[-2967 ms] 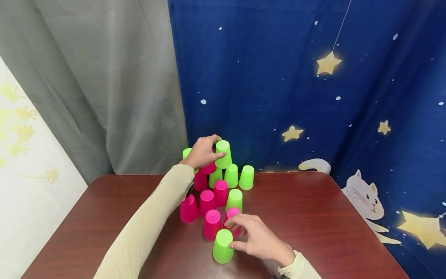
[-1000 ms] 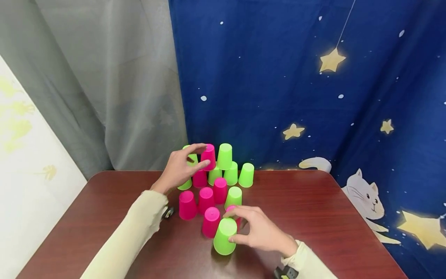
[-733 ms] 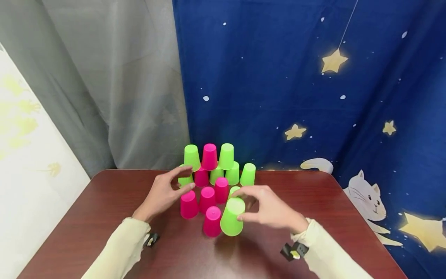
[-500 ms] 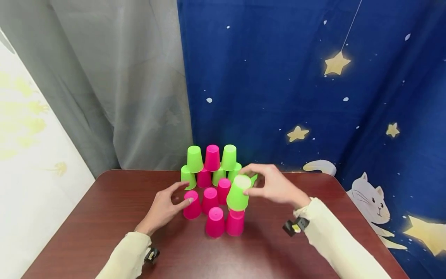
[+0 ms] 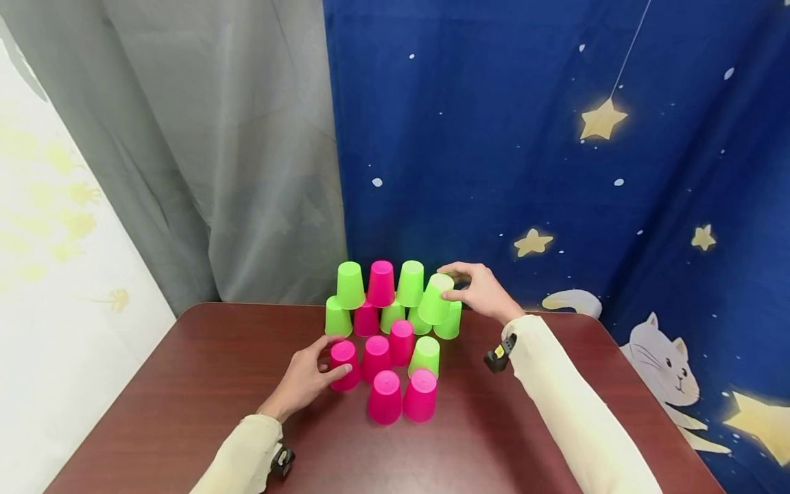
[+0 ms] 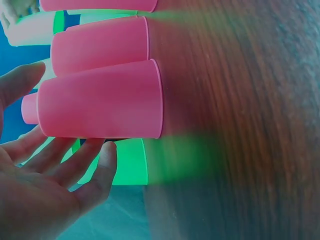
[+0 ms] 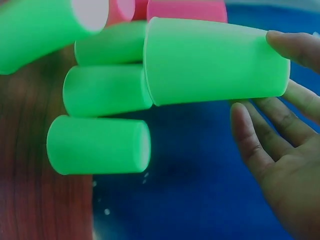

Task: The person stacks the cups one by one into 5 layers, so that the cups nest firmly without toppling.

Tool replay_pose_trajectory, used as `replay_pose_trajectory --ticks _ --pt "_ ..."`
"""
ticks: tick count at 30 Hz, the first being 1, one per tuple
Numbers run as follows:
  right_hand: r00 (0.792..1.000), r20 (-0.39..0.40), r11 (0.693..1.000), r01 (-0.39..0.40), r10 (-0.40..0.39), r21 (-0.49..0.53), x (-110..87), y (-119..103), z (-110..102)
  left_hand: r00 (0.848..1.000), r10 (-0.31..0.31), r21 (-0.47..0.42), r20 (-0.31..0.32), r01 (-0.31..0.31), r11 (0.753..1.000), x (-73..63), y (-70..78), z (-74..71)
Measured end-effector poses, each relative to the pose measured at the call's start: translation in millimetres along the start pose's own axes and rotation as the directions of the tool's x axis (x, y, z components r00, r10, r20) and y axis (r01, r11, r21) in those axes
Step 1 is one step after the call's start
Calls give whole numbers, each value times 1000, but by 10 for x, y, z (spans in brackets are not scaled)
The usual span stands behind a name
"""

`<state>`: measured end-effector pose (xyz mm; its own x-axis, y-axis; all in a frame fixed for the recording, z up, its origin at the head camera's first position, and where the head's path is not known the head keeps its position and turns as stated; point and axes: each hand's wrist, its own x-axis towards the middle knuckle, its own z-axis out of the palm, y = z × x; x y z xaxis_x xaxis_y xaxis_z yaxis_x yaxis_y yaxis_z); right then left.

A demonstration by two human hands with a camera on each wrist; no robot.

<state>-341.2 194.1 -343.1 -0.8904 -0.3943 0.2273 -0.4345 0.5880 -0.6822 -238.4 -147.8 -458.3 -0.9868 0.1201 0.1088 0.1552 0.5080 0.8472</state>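
My right hand (image 5: pixel 484 291) pinches a green cup (image 5: pixel 435 305) near its closed end, thumb in front. The upside-down cup, slightly tilted, hangs right over the two rightmost green cups of the back row; in the right wrist view its rim (image 7: pixel 150 60) overlaps them. At the front left, my left hand (image 5: pixel 302 377) has its thumb and fingers round the upside-down pink cup (image 5: pixel 344 367), which stands on the table. Behind, a bottom row of green and pink cups (image 5: pixel 366 321) carries an upper green cup (image 5: pixel 350 287), a pink cup (image 5: pixel 381 285) and another green cup (image 5: pixel 410 285).
In front of the stack stand two pink cups (image 5: pixel 376 360), a green cup (image 5: pixel 426 357) and two more pink cups (image 5: pixel 385 398), all upside down. The brown table (image 5: pixel 247 357) ends at a grey curtain (image 5: pixel 271 171) and a blue starry curtain (image 5: pixel 469 151).
My left hand has let go of the upper row and come forward to the front-left pink cup. The right hand has lifted the green cup from the front and carried it to the back row.
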Motion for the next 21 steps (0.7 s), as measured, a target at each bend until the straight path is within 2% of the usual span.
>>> replay_pose_trajectory --ticks 6,13,21 --pt "997 -42 998 -62 62 -7 139 198 23 1000 3 13 -1 -3 1000 13 -14 16" --pt "990 -72 992 -123 123 9 277 273 60 999 28 25 -17 -27 999 14 -36 -11" --pt "984 -91 988 -152 154 26 360 290 112 999 34 47 -12 -33 998 -38 29 -155"
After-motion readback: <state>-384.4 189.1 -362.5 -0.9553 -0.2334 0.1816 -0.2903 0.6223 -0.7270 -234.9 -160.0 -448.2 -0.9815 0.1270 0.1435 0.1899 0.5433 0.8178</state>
